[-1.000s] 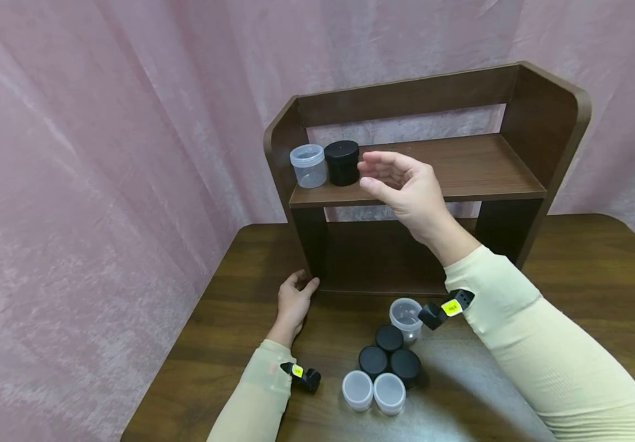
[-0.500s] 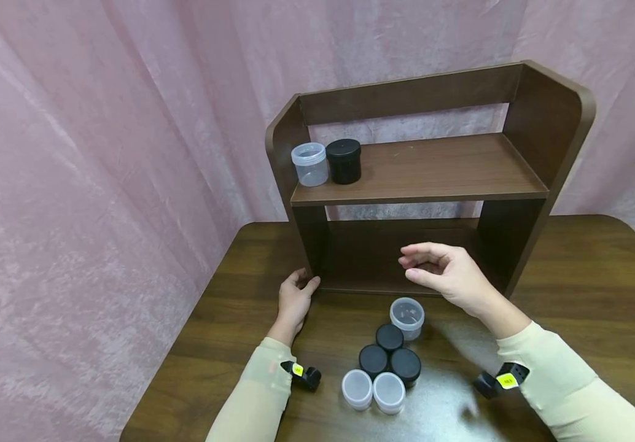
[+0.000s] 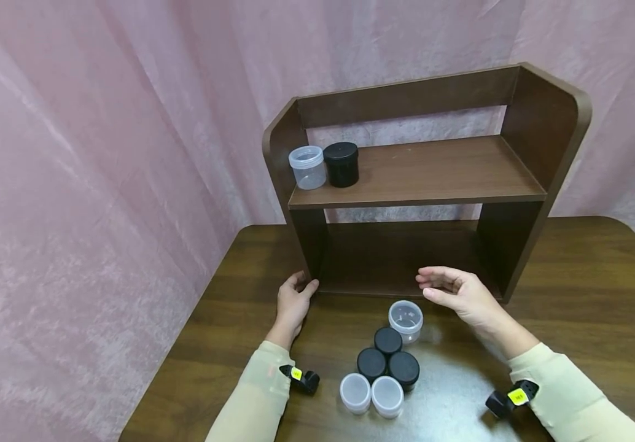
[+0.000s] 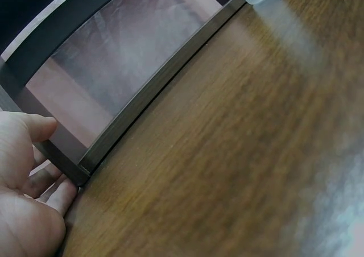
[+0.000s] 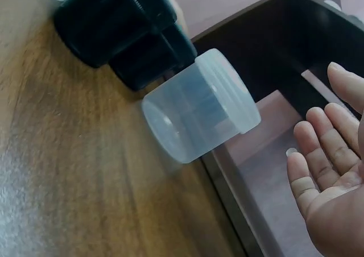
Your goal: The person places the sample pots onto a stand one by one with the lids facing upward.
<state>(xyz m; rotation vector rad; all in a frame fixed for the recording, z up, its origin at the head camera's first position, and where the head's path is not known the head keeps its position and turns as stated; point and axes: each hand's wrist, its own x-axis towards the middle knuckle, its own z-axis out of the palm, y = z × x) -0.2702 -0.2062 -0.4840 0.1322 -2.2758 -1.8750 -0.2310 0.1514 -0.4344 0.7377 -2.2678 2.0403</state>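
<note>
My left hand holds the lower front corner of a brown wooden shelf; in the left wrist view its thumb and fingers lie about the side panel's edge. My right hand is in the air before the lower compartment, fingers relaxed, holding nothing. Nearest to it stands a clear lidded jar, which the right wrist view also shows apart from the fingers. Several black-lidded jars and two white-lidded jars stand grouped in front of it on the table.
On the upper board, at its left end, a clear jar stands beside a black jar. The wooden table runs under the shelf, with a pink curtain behind and to the left.
My right hand has moved from beside the black jar on the upper board, down and to the right, to above the table near the clear jar. The left hand has stayed at the shelf corner.
</note>
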